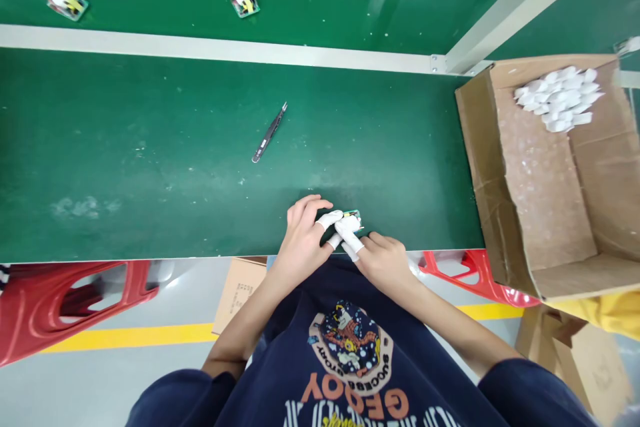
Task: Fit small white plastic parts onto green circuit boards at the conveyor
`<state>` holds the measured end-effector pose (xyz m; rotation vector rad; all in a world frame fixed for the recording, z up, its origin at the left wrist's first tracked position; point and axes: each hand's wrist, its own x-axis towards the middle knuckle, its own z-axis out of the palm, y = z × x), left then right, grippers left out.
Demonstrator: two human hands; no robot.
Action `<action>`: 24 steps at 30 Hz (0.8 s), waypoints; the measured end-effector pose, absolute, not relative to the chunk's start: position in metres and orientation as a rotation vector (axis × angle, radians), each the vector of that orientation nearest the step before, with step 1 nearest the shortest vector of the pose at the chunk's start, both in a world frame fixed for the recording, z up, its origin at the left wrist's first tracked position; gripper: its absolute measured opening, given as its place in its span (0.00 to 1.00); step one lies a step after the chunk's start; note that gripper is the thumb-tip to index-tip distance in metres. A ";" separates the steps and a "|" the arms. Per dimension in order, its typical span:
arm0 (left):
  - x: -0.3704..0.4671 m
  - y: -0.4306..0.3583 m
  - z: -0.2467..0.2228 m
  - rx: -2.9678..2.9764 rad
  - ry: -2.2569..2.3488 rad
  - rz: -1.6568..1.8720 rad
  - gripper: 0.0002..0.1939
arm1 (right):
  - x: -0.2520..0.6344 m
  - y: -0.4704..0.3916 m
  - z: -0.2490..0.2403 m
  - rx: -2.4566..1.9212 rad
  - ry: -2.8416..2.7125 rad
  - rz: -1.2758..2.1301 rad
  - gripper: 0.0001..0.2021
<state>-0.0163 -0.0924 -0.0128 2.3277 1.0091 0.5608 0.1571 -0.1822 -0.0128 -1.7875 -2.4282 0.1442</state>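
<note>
Close to the front edge of the green table [165,167], a small circuit board [353,216] with white and yellow parts sits between my fingers. My left hand [305,235] pinches it from the left, its thumb and index tip in white finger cots. From the right, my right hand [377,255] closes on the same board, also with white-covered fingertips. The fingers hide much of the board. Farther up the table lies a pair of black tweezers [270,133], touched by neither hand.
Two similar boards, one at the left [67,1] and one nearer the middle [245,2], lie beyond the pale metal bar [210,50]. At right, an open cardboard box [543,193] holds a pile of white pieces [563,97]. Red stools [75,307] stand below the table edge.
</note>
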 end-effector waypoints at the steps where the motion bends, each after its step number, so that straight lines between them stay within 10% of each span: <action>1: -0.016 -0.093 -0.013 2.327 1.013 0.561 0.14 | 0.156 -0.182 -0.013 -1.793 -2.418 0.143 0.14; 24: -0.015 -0.092 -0.012 2.338 1.035 0.526 0.15 | 0.165 -0.178 -0.009 -2.018 -2.145 0.395 0.17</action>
